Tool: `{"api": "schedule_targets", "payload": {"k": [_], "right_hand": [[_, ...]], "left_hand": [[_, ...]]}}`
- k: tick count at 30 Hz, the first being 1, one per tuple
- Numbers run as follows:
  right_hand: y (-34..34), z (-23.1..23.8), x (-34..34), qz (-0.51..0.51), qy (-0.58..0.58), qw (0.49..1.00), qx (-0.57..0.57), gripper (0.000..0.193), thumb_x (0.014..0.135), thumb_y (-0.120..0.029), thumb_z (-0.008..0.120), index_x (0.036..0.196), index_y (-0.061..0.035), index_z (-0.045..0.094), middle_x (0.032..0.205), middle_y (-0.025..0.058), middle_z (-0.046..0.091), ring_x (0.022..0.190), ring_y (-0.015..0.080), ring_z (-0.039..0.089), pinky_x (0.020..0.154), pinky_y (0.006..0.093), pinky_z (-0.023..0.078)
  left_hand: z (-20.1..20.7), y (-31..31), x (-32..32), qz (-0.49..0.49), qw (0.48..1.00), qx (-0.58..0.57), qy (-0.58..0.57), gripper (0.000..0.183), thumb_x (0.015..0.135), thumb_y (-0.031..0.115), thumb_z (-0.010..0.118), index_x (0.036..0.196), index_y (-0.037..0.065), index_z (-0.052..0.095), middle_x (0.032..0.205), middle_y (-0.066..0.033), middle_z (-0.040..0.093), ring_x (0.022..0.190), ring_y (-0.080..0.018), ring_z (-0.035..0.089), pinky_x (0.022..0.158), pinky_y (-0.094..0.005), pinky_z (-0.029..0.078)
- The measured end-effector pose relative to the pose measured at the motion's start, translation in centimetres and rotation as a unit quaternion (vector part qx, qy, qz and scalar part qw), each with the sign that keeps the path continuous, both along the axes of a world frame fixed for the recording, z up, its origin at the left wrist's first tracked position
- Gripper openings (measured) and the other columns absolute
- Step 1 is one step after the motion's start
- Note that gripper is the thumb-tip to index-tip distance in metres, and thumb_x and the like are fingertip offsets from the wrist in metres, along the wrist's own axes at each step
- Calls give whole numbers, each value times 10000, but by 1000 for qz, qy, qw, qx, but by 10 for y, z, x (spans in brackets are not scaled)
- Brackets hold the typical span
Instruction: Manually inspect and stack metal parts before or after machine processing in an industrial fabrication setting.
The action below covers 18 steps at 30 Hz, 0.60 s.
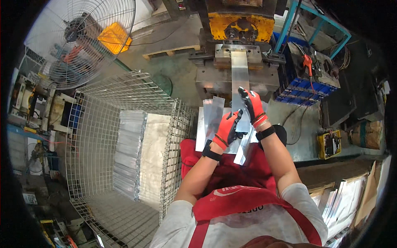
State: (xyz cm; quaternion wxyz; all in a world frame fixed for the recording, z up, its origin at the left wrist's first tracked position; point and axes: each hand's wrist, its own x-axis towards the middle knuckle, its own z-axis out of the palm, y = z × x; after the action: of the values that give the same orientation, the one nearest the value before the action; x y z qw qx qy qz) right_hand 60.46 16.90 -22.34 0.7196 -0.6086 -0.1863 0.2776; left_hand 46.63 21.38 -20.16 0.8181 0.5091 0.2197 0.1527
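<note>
A long, flat, shiny metal strip [240, 77] runs from in front of me to the die block [221, 53] of a press, its far end lying on the block. My right hand [253, 104], in a red and black glove, is closed on the strip's right edge. Lower down, my left hand [228, 127], gloved alike, grips the left edge near the strip's near end. Under and beside my hands, several more metal strips [213, 113] lie loosely over my lap area, partly hidden by the gloves and the held strip.
At left stands a wire mesh cage [175, 136] with stacked metal strips [127, 144] inside. A large fan [76, 31] is behind it. The press [215, 27] has a yellow front. Right of it are a blue crate [304, 93], a red-handled air gun [307, 62] and a yellow basket [330, 144].
</note>
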Motion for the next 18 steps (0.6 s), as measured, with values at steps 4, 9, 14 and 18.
{"api": "schedule_targets", "payload": {"k": [4,9,14,18], "right_hand": [[2,28,-13,-27,14,999,35,249,765,-248,599,616,-71,507,596,-82,414,530,25,343,453,208,261],[1,27,-13,-21,6,1000,22,198,781,-214,581,671,-50,561,618,-80,444,551,21,374,471,203,291],[-2,23,-12,-16,-14,1000,21,208,795,-224,555,723,-32,586,632,-69,463,574,23,387,490,206,311],[-2,10,-10,-39,-166,983,60,216,798,-217,542,773,-10,594,695,-46,519,620,30,438,536,198,355]], "left_hand": [[-2,4,-3,-12,998,-52,20,240,839,243,496,744,25,529,677,14,449,630,-55,420,549,-232,410],[-24,7,0,3,993,115,-25,161,822,201,486,781,65,562,690,27,483,599,-52,451,522,-199,380],[-18,5,-3,-18,992,-121,0,191,813,176,485,903,33,574,730,11,510,676,-83,481,580,-222,421],[-21,0,2,10,999,-52,3,170,815,256,526,768,93,518,640,40,417,521,-76,439,410,-234,404]]}}
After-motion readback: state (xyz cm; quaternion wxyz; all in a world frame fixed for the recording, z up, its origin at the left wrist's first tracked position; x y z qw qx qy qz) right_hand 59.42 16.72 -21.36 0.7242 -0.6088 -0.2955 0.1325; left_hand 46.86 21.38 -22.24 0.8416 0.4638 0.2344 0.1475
